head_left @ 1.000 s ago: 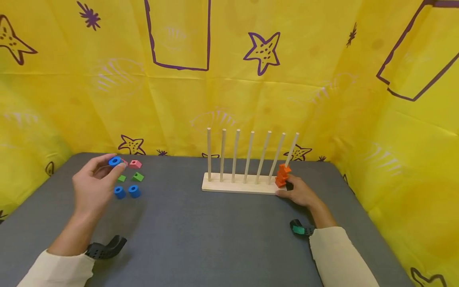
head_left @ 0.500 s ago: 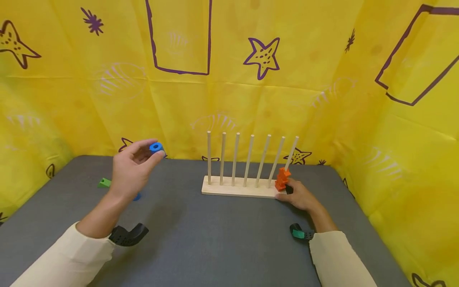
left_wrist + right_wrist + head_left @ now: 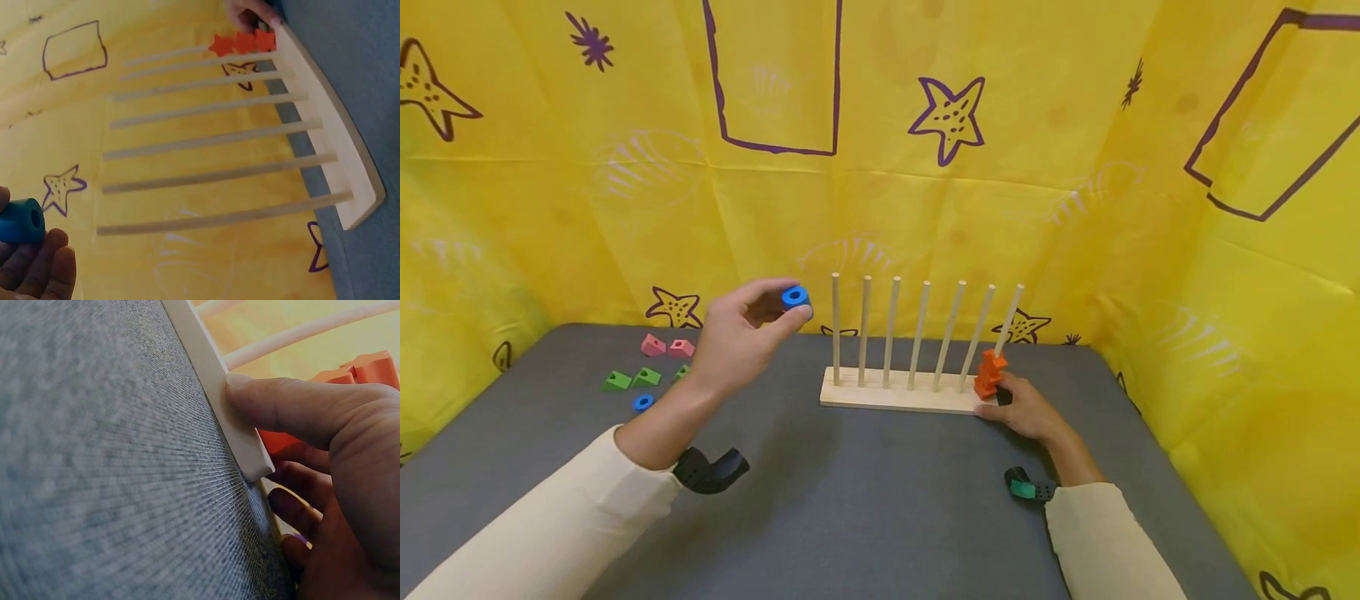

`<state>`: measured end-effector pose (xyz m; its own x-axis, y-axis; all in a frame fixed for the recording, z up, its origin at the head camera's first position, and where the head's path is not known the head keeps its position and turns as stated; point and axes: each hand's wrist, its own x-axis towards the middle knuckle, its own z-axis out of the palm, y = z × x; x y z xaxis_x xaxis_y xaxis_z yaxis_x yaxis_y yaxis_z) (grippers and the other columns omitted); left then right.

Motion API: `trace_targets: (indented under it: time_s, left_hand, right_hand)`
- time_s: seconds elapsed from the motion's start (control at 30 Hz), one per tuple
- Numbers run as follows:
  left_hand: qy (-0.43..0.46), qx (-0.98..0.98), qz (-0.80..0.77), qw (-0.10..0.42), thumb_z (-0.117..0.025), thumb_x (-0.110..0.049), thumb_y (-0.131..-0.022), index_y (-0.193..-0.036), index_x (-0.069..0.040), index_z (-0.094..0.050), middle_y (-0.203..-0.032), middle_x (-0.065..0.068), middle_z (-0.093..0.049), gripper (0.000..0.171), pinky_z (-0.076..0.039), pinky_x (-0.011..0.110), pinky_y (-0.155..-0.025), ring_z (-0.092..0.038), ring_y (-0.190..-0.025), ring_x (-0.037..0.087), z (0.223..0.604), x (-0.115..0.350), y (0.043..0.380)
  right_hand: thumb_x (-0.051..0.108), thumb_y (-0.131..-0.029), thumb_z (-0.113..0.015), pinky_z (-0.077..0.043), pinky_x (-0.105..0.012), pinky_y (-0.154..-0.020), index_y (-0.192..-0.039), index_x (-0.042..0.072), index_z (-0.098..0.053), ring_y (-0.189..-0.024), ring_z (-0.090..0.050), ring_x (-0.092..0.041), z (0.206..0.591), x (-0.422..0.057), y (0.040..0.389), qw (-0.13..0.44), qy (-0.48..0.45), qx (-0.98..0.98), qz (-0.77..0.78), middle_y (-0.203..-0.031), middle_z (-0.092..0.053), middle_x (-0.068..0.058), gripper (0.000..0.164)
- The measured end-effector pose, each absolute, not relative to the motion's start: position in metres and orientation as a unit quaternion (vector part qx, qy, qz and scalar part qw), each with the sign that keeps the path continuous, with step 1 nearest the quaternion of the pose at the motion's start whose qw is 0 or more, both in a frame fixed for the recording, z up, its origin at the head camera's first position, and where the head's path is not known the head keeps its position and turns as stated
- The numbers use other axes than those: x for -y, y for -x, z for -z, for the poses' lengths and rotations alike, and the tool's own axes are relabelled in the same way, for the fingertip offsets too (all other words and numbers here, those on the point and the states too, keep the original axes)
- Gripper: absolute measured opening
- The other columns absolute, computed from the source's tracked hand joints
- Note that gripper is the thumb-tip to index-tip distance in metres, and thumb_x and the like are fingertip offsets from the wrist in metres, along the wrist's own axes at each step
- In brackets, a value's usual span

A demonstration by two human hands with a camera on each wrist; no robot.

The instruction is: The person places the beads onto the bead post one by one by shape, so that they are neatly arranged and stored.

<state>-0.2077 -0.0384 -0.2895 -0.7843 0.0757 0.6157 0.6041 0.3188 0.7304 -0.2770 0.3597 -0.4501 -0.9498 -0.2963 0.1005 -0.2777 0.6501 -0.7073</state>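
Between thumb and fingers, my left hand (image 3: 736, 340) pinches a blue cylinder bead (image 3: 804, 304) with a hole through it. The bead is raised just left of the leftmost peg, apart from it, hole facing up. A wooden peg stand (image 3: 902, 400) with several upright pegs stands on the table. Orange star-shaped beads (image 3: 989, 375) are stacked on its rightmost peg. My right hand (image 3: 1028, 410) grips the right end of the base; in the right wrist view its thumb (image 3: 281, 403) presses on the base (image 3: 234, 434) and the other fingers curl beyond the end.
On the left of the grey table (image 3: 880, 517) lie pink beads (image 3: 653, 344), green triangular beads (image 3: 617, 381) and a blue bead (image 3: 643, 403); my left forearm covers part of this group. A yellow patterned cloth (image 3: 880, 200) hangs behind and beside the table.
My left hand has carried the blue bead up and to the right, from the loose beads to beside the leftmost peg. The right hand keeps its place on the stand.
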Motion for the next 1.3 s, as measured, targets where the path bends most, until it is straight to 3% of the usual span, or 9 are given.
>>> trace_targets:
  time_s: [0.57,0.9,1.3]
  left_hand:
    - [0.293,0.745,0.563,0.205,-0.072,-0.004,-0.087,-0.117,0.003,-0.065,-0.099,0.009,-0.066,0.031,-0.053,0.032,-0.079,-0.064,-0.088,0.018,0.261,-0.034,0.233]
    - [0.243,0.754,0.598,0.118,-0.071,-0.013,-0.09,-0.122,-0.003,-0.064,-0.104,0.004,-0.065,0.034,-0.052,0.029,-0.082,-0.063,-0.096,0.019,0.253,-0.08,0.252]
    - [0.204,0.766,0.603,0.088,-0.069,-0.017,-0.091,-0.118,-0.008,-0.065,-0.102,0.0,-0.065,0.029,-0.049,0.029,-0.082,-0.059,-0.099,0.014,0.261,-0.114,0.277]
  right_hand:
    - [0.022,-0.083,-0.078,-0.03,-0.06,-0.1,-0.122,-0.004,-0.057,-0.108,-0.05,-0.037,0.447,-0.363,0.276,0.014,0.153,-0.908,0.391,-0.117,-0.059,-0.019,0.052]
    - [0.022,-0.082,-0.079,-0.031,-0.059,-0.1,-0.121,-0.004,-0.057,-0.108,-0.051,-0.038,0.446,-0.364,0.276,0.015,0.153,-0.908,0.391,-0.117,-0.059,-0.02,0.052]
    - [0.02,-0.082,-0.079,-0.036,-0.055,-0.098,-0.12,-0.004,-0.058,-0.103,-0.052,-0.034,0.45,-0.361,0.279,0.008,0.177,-0.901,0.396,-0.114,-0.06,-0.016,0.05]
